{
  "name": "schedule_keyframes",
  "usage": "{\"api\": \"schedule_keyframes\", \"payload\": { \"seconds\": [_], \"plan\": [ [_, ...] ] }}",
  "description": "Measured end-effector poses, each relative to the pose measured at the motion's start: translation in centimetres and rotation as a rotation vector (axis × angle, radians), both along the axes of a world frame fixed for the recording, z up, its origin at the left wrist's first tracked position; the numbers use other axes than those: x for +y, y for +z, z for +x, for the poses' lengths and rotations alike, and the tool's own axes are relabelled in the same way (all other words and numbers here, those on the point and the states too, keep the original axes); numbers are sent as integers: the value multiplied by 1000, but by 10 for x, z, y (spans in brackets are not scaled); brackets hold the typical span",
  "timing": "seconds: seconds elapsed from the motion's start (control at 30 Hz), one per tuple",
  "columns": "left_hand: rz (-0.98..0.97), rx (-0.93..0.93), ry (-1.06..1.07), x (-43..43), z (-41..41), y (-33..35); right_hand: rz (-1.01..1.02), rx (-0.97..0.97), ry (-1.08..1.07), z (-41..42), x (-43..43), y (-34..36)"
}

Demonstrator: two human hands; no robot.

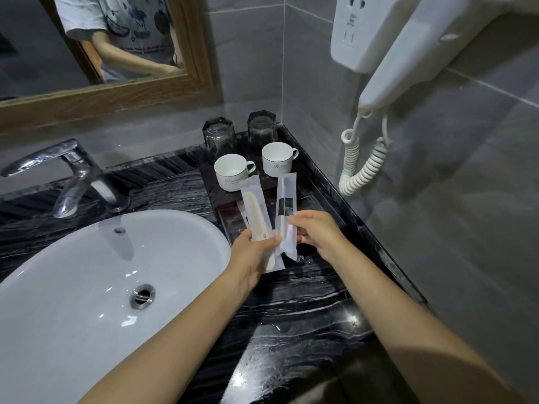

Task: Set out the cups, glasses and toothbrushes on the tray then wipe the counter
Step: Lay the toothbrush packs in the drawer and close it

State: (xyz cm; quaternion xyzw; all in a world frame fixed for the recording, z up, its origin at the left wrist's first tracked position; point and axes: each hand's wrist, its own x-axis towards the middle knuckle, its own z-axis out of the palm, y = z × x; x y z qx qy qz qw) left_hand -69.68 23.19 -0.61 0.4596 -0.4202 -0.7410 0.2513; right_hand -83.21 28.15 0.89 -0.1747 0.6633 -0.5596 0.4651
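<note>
Pinching a clear packet with a comb (260, 225), the left hand (251, 258) is closed over the tray (313, 196); a toothbrush packet (285, 211) is gripped by the right hand (318, 233). Two cups (233, 170) and two upturned glasses (219, 137) are set behind, beside the sink (87, 272).

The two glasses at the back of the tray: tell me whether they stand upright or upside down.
Upside down. Both glasses show their thick flat bases on top.

Two glasses (219, 135) (262, 125), two cups (232, 172) (277, 158), two sealed packets (258, 217) (286, 205), one tray (313, 185).
</note>
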Motion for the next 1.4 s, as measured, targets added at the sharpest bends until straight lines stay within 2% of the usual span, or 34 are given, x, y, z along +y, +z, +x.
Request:
{"api": "schedule_keyframes", "payload": {
  "seconds": [0.17,0.33,0.5,0.7,1.03,1.27,1.4],
  "plan": [
    [-6,-29,12,-1,-2,-3,62,-18,-3,-4,-3,0],
    [97,-9,37,-6,-4,-9,267,177,-12,-12,-21,1],
    [174,28,84,-16,-4,-7,389,268,80,-22,-29,3],
    [211,73,81,-29,3,-10,417,282,179,-27,-21,6],
    [232,97,103,-40,3,-10,435,312,163,-47,-61,-18],
    [235,108,117,-43,3,-12,504,535,232,-58,-71,-47],
    [227,98,116,-42,2,-15,507,751,252,-59,-65,-50]
  ]
}}
